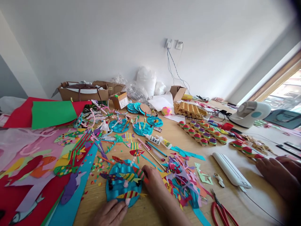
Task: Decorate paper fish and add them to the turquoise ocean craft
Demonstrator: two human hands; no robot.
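Observation:
A round blue craft plate [124, 188] with wavy blue strips lies flat at the front of the table. Several striped paper fish stand over it, among them a green and yellow fish [129, 177] and an orange striped fish [131, 195]. My left hand [111, 212] rests at its near edge, fingers together on the rim, thumb hidden, beside a pale pink bit [127, 201]. At the right side my right hand [152, 180] has its fingers curled at a red striped paper fish [138, 172]; its fingertips are partly hidden.
Paper scraps [181, 179] heap at right, with red-handled scissors [222, 210] nearby. Glue bottles [157, 140], other blue plates [143, 128] and painted egg trays [203, 133] lie beyond. Coloured paper sheets [54, 114] cover the left. Another person's hands [277, 172] are at far right.

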